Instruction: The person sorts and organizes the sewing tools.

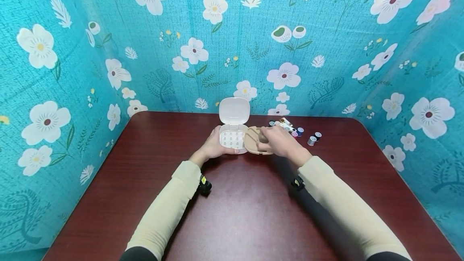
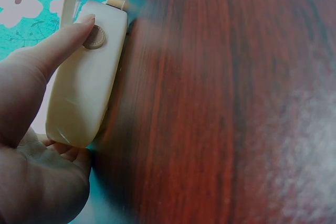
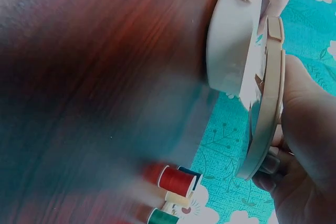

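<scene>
A white plastic sewing box [image 1: 233, 150] stands on the table with its lid [image 1: 234, 110] raised; rows of small pegs show inside. My left hand [image 1: 212, 144] grips its left side, thumb lying along the front beside a round tan button [image 2: 95, 37]. In my right hand [image 1: 280, 141] is a beige compartment tray [image 1: 251, 140], pinched by its top and held just right of the box, overlapping its right edge in the head view. Seen from the right wrist, the tray [image 3: 269, 106] stands edge-on, with thumb and fingers behind it.
Several thread spools lie at the back right beyond my right hand, among them a silver one [image 1: 311, 141], a blue one [image 1: 300, 131] and a red one [image 3: 177, 180]. A floral turquoise curtain [image 1: 203, 23] hangs behind the dark red-brown table [image 1: 239, 204].
</scene>
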